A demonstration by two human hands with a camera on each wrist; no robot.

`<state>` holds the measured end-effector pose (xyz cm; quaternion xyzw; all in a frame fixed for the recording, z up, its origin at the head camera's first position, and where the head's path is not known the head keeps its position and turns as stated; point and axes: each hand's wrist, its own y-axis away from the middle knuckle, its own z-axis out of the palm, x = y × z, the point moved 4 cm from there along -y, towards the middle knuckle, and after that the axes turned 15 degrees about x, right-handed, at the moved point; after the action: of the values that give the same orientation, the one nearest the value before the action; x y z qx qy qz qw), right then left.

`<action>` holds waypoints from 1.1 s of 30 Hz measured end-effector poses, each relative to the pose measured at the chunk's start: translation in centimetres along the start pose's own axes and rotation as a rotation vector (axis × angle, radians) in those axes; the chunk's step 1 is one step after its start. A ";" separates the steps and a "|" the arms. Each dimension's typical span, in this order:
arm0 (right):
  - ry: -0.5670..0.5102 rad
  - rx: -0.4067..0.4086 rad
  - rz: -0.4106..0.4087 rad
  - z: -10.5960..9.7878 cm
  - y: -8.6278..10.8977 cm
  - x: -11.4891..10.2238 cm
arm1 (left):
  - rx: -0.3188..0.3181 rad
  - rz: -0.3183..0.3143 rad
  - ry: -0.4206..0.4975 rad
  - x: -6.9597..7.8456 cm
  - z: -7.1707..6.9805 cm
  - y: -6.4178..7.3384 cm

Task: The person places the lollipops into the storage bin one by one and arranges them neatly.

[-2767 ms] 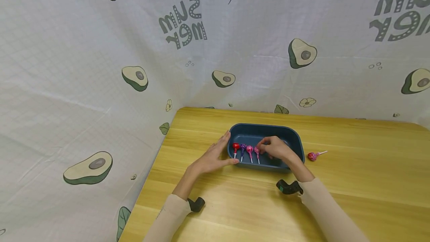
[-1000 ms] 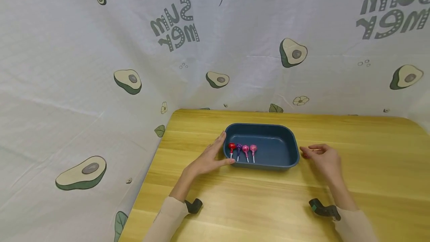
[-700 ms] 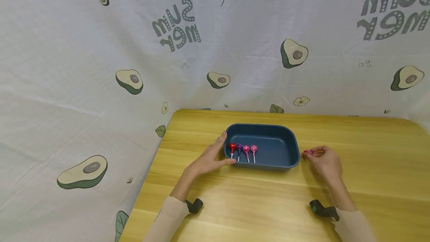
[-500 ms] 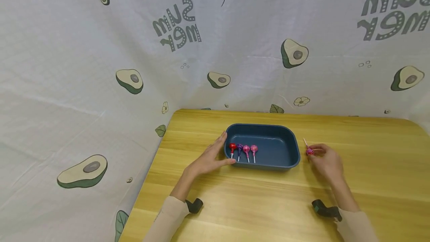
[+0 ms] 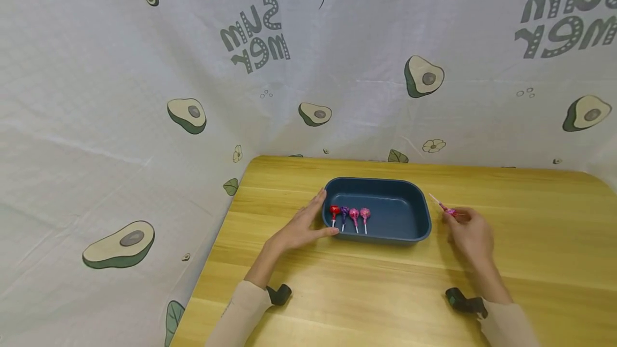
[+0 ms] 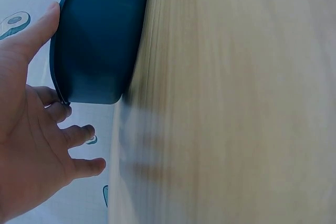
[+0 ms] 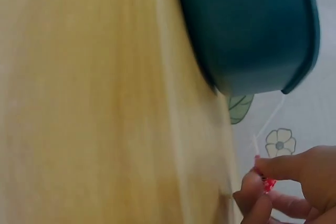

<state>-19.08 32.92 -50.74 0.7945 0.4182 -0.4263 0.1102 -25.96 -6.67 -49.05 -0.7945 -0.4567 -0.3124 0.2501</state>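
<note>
My right hand [image 5: 472,235] pinches a pink-and-red lollipop [image 5: 450,211] by its wrapped head, just right of the dark blue box [image 5: 392,218]. Its white stick points up and left, toward the box's right rim. In the right wrist view, the fingers partly cover the lollipop's head [image 7: 269,184]. My left hand [image 5: 296,233] rests against the box's left end, thumb on the near rim and fingers spread along the side. Inside the box, at the left, several lollipops lie in a row: a red one [image 5: 335,210], a purple one [image 5: 344,211] and pink ones [image 5: 354,212].
The box stands on a wooden table [image 5: 356,288]. Behind and to the left hangs a white cloth [image 5: 366,133] printed with avocados. Black wrist cameras [image 5: 278,294] sit under both sleeves.
My right hand has left the box, gone right and picked up the lollipop lying on the table. The lollipop has turned, its stick now pointing up-left. My left hand stays at the box.
</note>
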 end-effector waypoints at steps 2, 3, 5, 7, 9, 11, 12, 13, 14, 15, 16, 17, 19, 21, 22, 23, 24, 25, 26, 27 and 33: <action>-0.086 -0.013 0.015 -0.1 0.0 -0.2 | -0.001 -0.002 0.000 0.0 0.0 0.0; -0.134 -0.018 0.020 -0.2 0.0 -0.4 | 0.000 -0.002 -0.001 0.0 0.0 0.0; -0.209 -0.020 0.019 -0.5 -0.3 -0.8 | 0.000 -0.004 -0.002 -0.1 0.0 0.0; -0.316 -0.030 0.039 -0.9 -0.5 -1.1 | -0.002 -0.006 -0.002 -0.1 0.1 0.0; -0.443 -0.055 0.059 -1.1 -0.7 -1.5 | 0.000 -0.003 0.000 -0.1 0.1 0.0; -0.583 -0.095 0.071 -1.2 -0.8 -2.1 | -0.001 -0.002 0.002 -0.1 0.1 0.0; -0.650 -0.119 0.073 -1.2 -0.8 -2.5 | -0.002 0.000 0.002 -0.2 0.1 0.0; -0.717 -0.144 0.073 -1.1 -0.7 -3.0 | -0.003 0.001 0.004 -0.1 0.1 0.0; -0.748 -0.161 0.057 -1.1 -0.6 -3.5 | -0.001 0.003 0.005 -0.2 0.0 0.0; -0.784 -0.183 0.046 -1.0 -0.5 -4.0 | -0.002 0.004 0.006 -0.1 0.0 0.0; -0.818 -0.203 0.039 -0.9 -0.5 -4.5 | -0.001 0.005 0.006 -0.1 0.0 0.0; -0.830 -0.219 0.027 -0.8 -0.4 -5.0 | -0.001 0.005 0.007 -0.2 0.0 0.0; -0.833 -0.250 0.009 -0.5 -0.2 -5.9 | 0.001 0.003 0.009 -0.2 0.0 0.0; -0.789 -0.274 -0.011 -0.2 0.0 -6.6 | 0.001 -0.003 0.011 -0.2 0.0 0.0; -0.765 -0.288 -0.020 0.0 0.0 -6.9 | 0.003 -0.004 0.012 -0.2 0.1 0.0; -0.740 -0.302 -0.027 0.2 0.1 -7.2 | 0.002 -0.008 0.012 -0.3 0.1 0.0; -0.716 -0.317 -0.035 0.5 0.1 -7.4 | 0.002 -0.010 0.012 -0.3 0.1 0.0; -0.691 -0.331 -0.042 0.7 0.2 -7.6 | 0.003 -0.010 0.011 -0.4 0.1 0.0; -0.668 -0.346 -0.049 1.0 0.2 -7.8 | 0.004 -0.011 0.012 -0.4 0.1 0.0; -0.642 -0.358 -0.055 1.2 0.3 -8.1 | 0.005 -0.010 0.013 -0.4 0.2 0.0; -0.439 -0.409 -0.138 2.7 0.6 -9.6 | 0.005 -0.002 0.020 -0.3 0.2 0.0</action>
<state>-22.98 25.66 -45.14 0.6143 0.5147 -0.5012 0.3264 -26.04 -6.74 -49.38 -0.7903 -0.4559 -0.3194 0.2562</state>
